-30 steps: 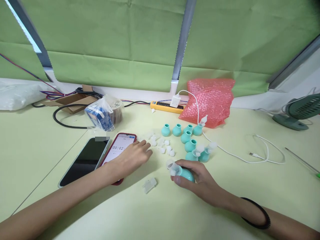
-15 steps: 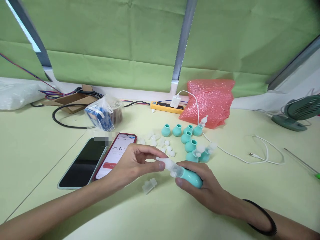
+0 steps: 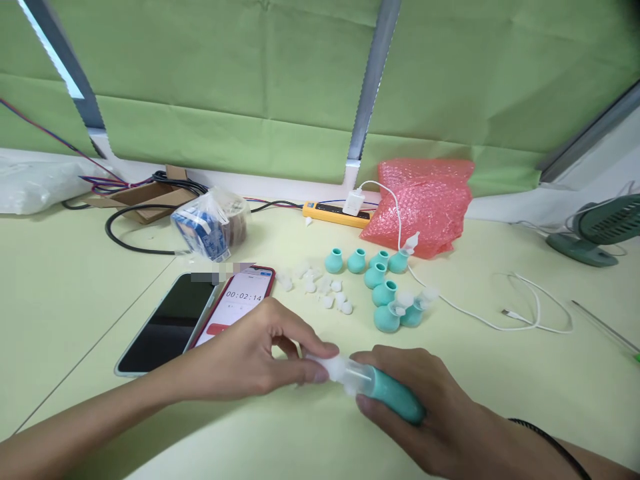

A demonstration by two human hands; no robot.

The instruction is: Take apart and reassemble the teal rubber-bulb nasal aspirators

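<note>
Blocked ahead of my bare right hand point(image 3: 440, 407): teal round-bellied bulbs point(image 3: 384, 295); small white plastic pieces point(image 3: 311, 287) left of them. Red-cased lit phone point(image 3: 247, 293) sits just beyond my bare left hand point(image 3: 255, 350). Way through: pale-yellow tabletop point(image 3: 525, 373) right of my right hand, nearer me than the thin white cable point(image 3: 493, 327).

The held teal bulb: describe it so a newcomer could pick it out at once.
Start at the red bubble wrap and come nearer, past the standing bulbs, to the right grip. The teal bulb lies tilted there, its translucent tube pointing left; unlike its neighbours, it alone is held.
</note>
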